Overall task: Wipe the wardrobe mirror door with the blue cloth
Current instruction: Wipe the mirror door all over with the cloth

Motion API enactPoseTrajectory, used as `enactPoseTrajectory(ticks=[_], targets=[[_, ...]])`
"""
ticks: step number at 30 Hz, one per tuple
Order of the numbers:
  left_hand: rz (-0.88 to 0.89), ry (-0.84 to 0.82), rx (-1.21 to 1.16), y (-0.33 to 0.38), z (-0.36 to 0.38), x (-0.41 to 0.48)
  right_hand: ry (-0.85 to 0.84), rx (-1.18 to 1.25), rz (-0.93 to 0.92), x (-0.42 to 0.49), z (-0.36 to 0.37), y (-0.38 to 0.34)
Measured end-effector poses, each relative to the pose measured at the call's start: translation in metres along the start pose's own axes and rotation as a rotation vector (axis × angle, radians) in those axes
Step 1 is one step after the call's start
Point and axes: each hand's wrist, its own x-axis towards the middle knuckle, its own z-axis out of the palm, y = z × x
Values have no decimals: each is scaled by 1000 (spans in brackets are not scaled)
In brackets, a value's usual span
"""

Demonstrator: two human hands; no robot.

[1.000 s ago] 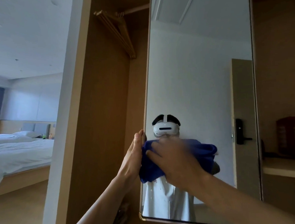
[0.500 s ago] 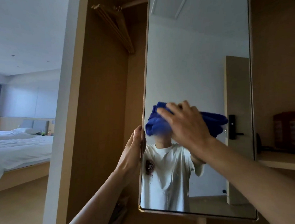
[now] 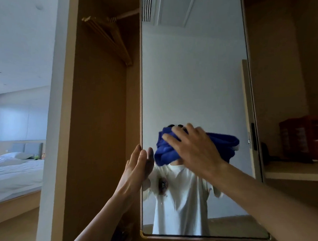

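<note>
Blue cloth (image 3: 165, 154): bunched, pressed against wardrobe mirror door (image 3: 189, 73), lower half of glass, about 4 o'clock from view centre. Right hand (image 3: 194, 148) on top of it, palm to glass, fingers (image 3: 173, 138) spread and near straight, pushing cloth flat, not wrapped round it. Cloth poking out at 9 and 3 o'clock of hand.

Left hand (image 3: 136, 168) at 9 o'clock of cloth, just beside it, laid along door's left edge. Fingers straight, together, pointing to 12 o'clock, touching edge, nothing gripped. Thumb behind the edge or not: cannot tell.

Reflected in glass:
- White T-shirt (image 3: 180, 201) at 6 o'clock of cloth. Dark chest print (image 3: 163, 185) blurred, no readable text.
- Black door lock (image 3: 253, 136) by mirror's right edge, 3 o'clock of cloth.
- Slatted ceiling vent (image 3: 146, 8) at top left corner of mirror.

Around it:
- Wooden hangers (image 3: 114, 42) on rail (image 3: 128, 13), inside open wardrobe, 11 o'clock of view.
- Red box (image 3: 304, 137) on shelf (image 3: 295, 171), 3 o'clock of view. Markings on front too dim to read.
- Bed (image 3: 16, 172) with white linen at 9 o'clock, in far room.
</note>
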Motion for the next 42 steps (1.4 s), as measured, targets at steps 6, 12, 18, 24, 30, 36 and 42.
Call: enactPoseTrajectory(ticks=[6, 12, 18, 24, 30, 36, 42], targets=[[-32, 55, 131, -7, 5, 16, 11, -26, 174, 8, -16, 32], [-16, 35, 147, 2, 9, 2, -174, 12, -91, -51, 9, -37], [-24, 32, 200, -6, 14, 14, -143, 29, -95, -45, 3, -13], [-8, 30, 199, 3, 19, 14, -4, -73, 178, 7, -29, 75], [-12, 69, 216, -9, 14, 21, -53, 29, 43, -26, -6, 28], [-12, 77, 235, -7, 19, 13, -208, 47, -197, -88, 14, -26], [18, 84, 234, -15, 17, 7, -74, 50, -104, -65, -3, 13]])
